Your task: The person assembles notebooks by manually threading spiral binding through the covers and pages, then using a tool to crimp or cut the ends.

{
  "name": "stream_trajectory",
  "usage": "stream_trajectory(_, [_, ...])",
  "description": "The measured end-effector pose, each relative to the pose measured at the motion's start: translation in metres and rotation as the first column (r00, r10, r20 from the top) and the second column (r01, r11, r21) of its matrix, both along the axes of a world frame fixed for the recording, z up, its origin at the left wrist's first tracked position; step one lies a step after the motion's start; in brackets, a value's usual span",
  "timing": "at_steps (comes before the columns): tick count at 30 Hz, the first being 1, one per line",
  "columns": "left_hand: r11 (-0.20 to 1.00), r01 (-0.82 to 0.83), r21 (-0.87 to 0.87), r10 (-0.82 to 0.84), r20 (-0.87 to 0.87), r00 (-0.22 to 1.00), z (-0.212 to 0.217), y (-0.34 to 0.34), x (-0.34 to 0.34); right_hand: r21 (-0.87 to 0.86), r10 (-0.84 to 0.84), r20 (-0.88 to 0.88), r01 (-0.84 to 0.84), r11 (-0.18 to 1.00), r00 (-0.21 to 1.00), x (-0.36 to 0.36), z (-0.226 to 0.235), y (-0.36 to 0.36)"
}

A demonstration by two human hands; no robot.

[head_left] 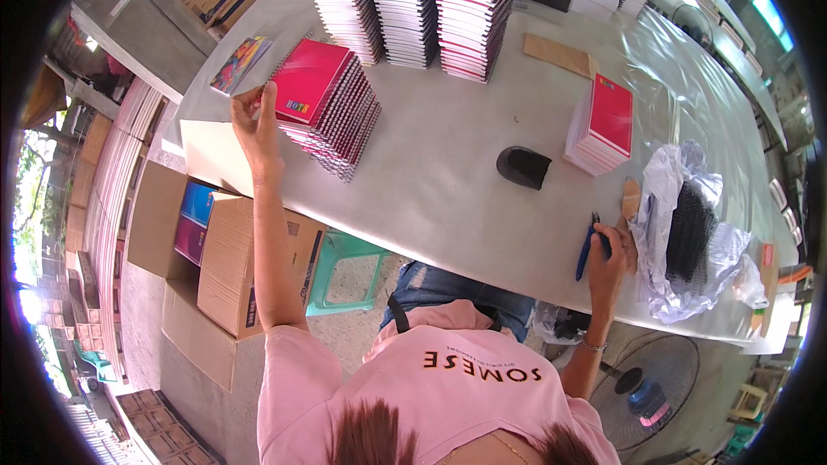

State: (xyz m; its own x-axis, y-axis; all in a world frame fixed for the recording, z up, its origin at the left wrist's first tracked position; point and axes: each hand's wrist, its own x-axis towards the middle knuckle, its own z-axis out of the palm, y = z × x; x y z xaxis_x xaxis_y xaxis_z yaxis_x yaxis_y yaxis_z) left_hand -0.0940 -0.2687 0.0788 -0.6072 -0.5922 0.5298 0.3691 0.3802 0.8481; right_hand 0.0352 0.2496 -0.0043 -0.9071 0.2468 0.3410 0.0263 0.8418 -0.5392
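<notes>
Hands: left [251, 116] grips a red notebook [310, 79], right [608, 251] grips blue pliers [588, 246] on the grey table [439, 172].

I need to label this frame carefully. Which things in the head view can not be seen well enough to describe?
- Left hand at the slanted stack of pink spiral notebooks: the hand's back faces the camera, so its grip is hidden.
- Blue-handled tool in the right hand: too small to identify.
- Black coils in the plastic bag: too blurred to count.
- Open carton: the table edge hides part of its contents.
</notes>
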Motion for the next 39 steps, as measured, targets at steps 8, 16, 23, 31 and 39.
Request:
stream_trajectory(8, [0.985, -0.013, 0.174, 0.008, 0.026, 1.000, -0.026, -0.004, -0.006, -0.077, 0.115, -0.119, -0.125, 0.989, 0.986, -0.020, 0.017, -0.008])
stream_trajectory(16, [0.978, 0.044, 0.204, -0.050, 0.026, 0.998, -0.033, -0.004, -0.007, 0.009, 0.089, -0.283, -0.090, 0.996, 0.955, -0.062, 0.063, -0.007])
stream_trajectory(23, [0.989, -0.010, 0.144, -0.003, 0.088, 0.996, -0.034, -0.015, 0.003, -0.282, -0.060, -0.266, -0.019, 0.959, 0.962, -0.120, 0.084, -0.016])
stream_trajectory(31, [0.975, -0.183, -0.124, 0.175, -0.074, 0.982, 0.020, 0.056, 0.028, -0.480, 0.050, 0.180, 0.043, 0.876, 0.982, -0.176, 0.041, 0.088])
stream_trajectory(39, [0.986, 0.067, -0.153, -0.091, -0.160, 0.983, 0.032, 0.114, 0.062, -0.703, 0.093, -0.181, -0.195, 0.684, 0.979, -0.176, 0.038, 0.035])
